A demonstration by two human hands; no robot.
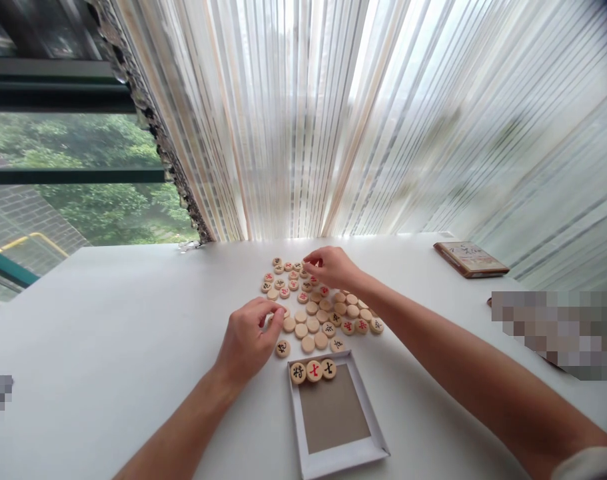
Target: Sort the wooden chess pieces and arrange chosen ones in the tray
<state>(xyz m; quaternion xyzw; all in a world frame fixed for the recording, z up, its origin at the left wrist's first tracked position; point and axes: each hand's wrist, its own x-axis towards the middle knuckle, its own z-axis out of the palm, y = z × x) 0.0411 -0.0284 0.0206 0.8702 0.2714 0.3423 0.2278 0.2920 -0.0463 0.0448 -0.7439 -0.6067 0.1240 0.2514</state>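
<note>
- Bright daylight comes through the curtain (293, 120) beyond the hands (248, 333).
- Soft, faint shadows on the desk (153, 320) under them.
- Wide-angle distortion slants the curtain outward.
- Coarse pixelation covers patches (558, 330) far left and right of the hands.

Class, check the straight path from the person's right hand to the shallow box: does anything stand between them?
Yes: loose wooden discs, some marked and some blank, lie spread between the right hand and the shallow box. Nothing taller shows there; the left hand is off to the left.
</note>
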